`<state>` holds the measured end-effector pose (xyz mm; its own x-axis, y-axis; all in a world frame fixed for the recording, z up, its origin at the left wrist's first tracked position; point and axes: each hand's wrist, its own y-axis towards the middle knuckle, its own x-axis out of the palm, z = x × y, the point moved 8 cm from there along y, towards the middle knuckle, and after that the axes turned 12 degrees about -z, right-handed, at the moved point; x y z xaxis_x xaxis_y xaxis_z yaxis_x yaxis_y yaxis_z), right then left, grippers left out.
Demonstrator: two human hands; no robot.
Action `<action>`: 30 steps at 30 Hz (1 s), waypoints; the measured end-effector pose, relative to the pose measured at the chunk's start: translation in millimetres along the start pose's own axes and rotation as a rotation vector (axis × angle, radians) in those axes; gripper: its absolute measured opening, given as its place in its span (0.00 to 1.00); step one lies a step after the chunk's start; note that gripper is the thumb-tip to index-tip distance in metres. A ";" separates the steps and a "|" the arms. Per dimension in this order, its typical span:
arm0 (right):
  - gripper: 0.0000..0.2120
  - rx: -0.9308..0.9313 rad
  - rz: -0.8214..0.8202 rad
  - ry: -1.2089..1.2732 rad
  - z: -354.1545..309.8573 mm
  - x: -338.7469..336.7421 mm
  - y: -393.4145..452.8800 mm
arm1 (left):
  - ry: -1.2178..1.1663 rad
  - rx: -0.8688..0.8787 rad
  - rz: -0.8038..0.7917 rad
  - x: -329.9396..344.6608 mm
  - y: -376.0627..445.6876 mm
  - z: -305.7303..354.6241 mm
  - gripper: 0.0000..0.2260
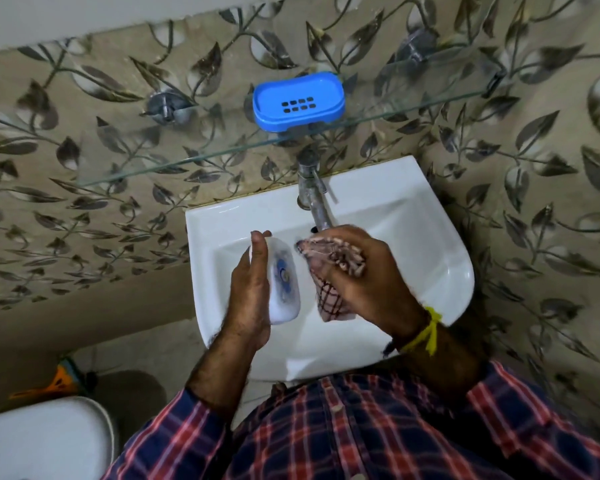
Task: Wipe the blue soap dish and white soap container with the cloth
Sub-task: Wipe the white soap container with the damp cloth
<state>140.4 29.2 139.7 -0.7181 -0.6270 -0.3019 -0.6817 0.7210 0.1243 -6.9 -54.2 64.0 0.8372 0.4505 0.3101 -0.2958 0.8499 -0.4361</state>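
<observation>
Container (284, 284) held in left hand (248, 296), fingers mostly hidden behind it. Cloth (329, 271) bunched, gripped in right hand (364, 271); motion-blurred. Dish (298, 100) on shelf (222, 154).

Glossy plastic blue soap dish (298, 101), clear glass shelf (222, 150), dull metal tap (313, 188).

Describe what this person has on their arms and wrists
Both hands are bare. The right hand has a yellow thread tied round its wrist, beside a dark band. The left hand wears nothing. Plaid sleeves in navy, red and white are pushed up the forearms.
</observation>
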 end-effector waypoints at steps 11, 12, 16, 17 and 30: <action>0.04 0.627 0.319 0.345 91.2 -34.4 -45.6 | 0.328 -0.032 0.083 -4.3 5.3 -19.0 0.30; 0.04 0.623 0.341 0.311 92.3 -39.3 -47.1 | 0.356 -0.007 0.069 -4.7 6.2 -18.1 0.28; 0.03 0.657 0.430 0.437 106.0 -53.3 -57.7 | 0.314 0.041 -0.004 -10.2 5.9 -24.7 0.17; 0.03 0.676 0.433 0.485 109.2 -54.7 -60.1 | 0.270 0.037 -0.017 -11.4 5.3 -28.6 0.14; 0.06 0.560 0.177 0.281 94.5 -35.4 -12.1 | 0.080 0.061 0.124 -30.1 -1.2 -37.5 0.15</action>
<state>187.3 70.6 59.6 -0.8736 -0.4835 -0.0543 -0.4284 0.8173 -0.3854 -14.5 -79.1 23.5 0.8260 0.5316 0.1876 -0.4245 0.8054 -0.4137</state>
